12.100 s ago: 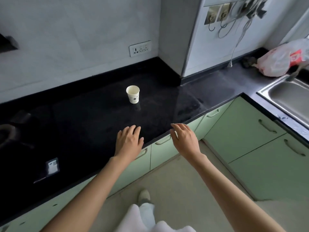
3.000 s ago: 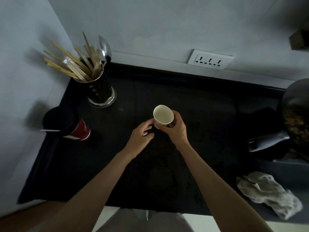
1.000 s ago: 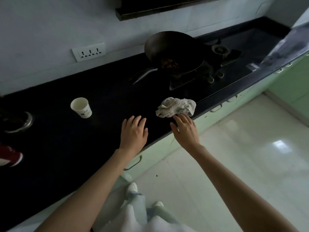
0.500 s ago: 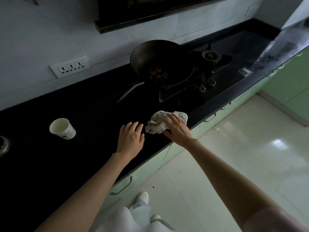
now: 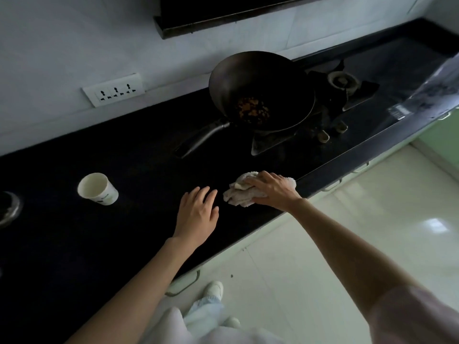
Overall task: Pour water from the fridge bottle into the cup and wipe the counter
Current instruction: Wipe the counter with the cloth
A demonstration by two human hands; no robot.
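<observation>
Where it hovered, right hand (image 5: pixel 270 188) now on cloth (image 5: pixel 238 194)

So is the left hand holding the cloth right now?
No, the left hand lies flat on the counter; the right hand grips the cloth.

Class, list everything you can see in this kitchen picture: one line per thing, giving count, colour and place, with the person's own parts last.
paper cup: one, white, upright on the counter at left.
cloth: one, off-white, crumpled, near the counter's front edge.
counter: one, black, running across the picture.
wok: one, dark, on the stove, brown food scraps inside, handle pointing left.
stove: one, black, set in the counter at right.
wall socket: one strip, white, on the wall above the counter.
cabinets: pale green, below the counter.
floor: pale glossy tiles.
shoes: white, on the floor.
left hand: one, flat on the counter, beside the cloth.
right hand: one, gripping the cloth.
</observation>
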